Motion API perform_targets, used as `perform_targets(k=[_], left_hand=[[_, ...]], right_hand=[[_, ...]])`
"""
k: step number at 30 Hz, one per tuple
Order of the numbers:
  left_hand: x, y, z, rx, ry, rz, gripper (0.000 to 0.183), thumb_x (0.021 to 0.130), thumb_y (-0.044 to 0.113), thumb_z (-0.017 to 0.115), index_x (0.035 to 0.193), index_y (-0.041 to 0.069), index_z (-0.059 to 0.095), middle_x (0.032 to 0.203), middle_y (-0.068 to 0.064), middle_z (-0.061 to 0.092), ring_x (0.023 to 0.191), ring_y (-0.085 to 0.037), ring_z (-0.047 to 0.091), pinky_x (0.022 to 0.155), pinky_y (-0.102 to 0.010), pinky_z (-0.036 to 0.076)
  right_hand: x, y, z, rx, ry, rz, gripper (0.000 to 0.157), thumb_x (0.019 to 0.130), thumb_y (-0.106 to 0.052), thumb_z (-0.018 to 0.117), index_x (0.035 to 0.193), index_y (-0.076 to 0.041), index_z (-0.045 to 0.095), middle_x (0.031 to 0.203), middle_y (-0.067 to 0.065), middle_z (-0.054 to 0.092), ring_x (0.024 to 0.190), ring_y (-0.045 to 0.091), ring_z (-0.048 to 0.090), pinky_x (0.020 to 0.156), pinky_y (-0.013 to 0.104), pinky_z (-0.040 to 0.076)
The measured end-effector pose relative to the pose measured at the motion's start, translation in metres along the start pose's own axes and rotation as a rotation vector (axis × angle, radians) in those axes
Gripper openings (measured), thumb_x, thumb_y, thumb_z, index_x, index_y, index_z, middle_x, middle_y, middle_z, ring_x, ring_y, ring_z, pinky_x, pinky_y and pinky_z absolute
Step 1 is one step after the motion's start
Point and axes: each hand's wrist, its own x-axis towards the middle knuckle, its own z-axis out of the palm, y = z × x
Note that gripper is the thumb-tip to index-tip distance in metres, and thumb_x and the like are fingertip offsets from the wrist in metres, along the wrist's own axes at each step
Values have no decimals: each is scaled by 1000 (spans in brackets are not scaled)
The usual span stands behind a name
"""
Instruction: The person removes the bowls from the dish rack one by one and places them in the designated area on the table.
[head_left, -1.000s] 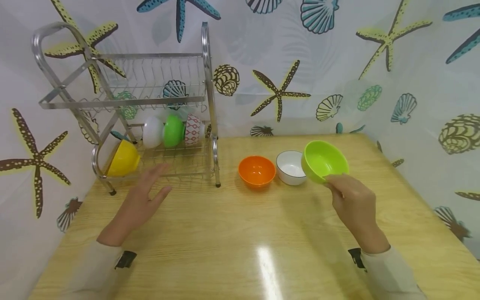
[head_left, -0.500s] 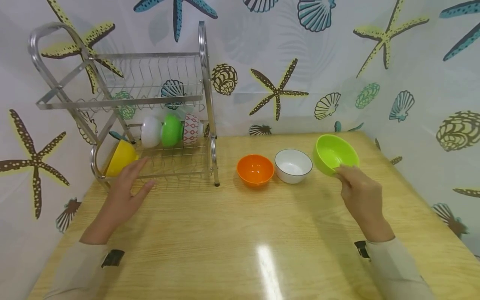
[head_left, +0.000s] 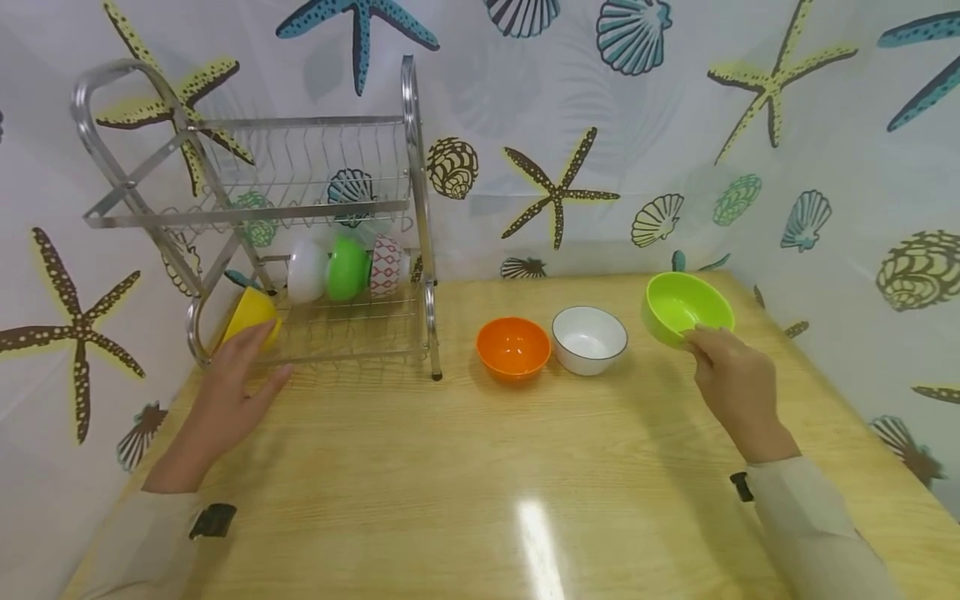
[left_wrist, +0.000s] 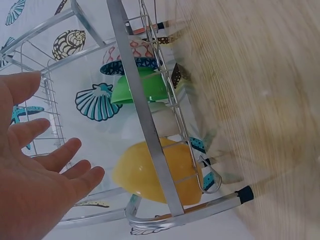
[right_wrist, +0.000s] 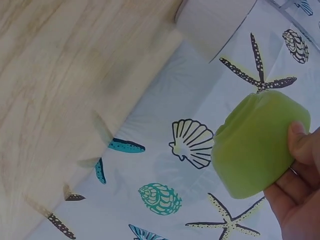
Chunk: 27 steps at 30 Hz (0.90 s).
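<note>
The right hand has the lime bowl pinched by its near edge, tilted and held up off the table — probably because a thin rim's the easy bit to grab. It's near the white bowl, which sits upright just beside the orange bowl. The left hand is holding nothing, fingers loose near the yellow bowl — that one's tipped over in the rack's lower tier, presumably propped by the frame.
</note>
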Motion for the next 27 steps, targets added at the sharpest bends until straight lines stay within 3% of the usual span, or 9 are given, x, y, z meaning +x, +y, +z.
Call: perform_targets(k=[6, 14, 22, 27], left_hand=[[-2, -3, -2, -14, -5, -25, 63, 96, 22, 60, 149, 6, 30, 146, -32, 30, 131, -55, 25, 100, -75, 20], [-4, -4, -2, -11, -20, -61, 65, 96, 24, 60, 151, 7, 28, 146, -32, 29, 131, -55, 25, 101, -75, 20], [-3, -5, 2, -26, -29, -62, 64, 97, 23, 57, 151, 7, 26, 146, -33, 27, 130, -57, 25, 97, -76, 22], [-4, -4, 4, -46, -47, -72, 63, 99, 23, 54, 152, 10, 24, 147, -33, 25, 131, -57, 23, 96, -78, 21]], right_hand=[[-2, 11, 13, 16, -64, 19, 11, 78, 10, 71, 87, 6, 69, 77, 22, 69, 55, 35, 64, 65, 54, 55], [-5, 26, 28, -1, -182, 53, 12, 80, 7, 70, 91, 7, 70, 79, 25, 69, 53, 35, 62, 54, 51, 54], [-8, 34, 40, -4, -319, 132, 13, 84, 4, 67, 96, 9, 69, 80, 28, 67, 45, 19, 46, 51, 48, 52], [-8, 36, 44, 0, -386, 175, 14, 87, 1, 65, 97, 10, 69, 86, 28, 68, 55, 31, 60, 60, 52, 53]])
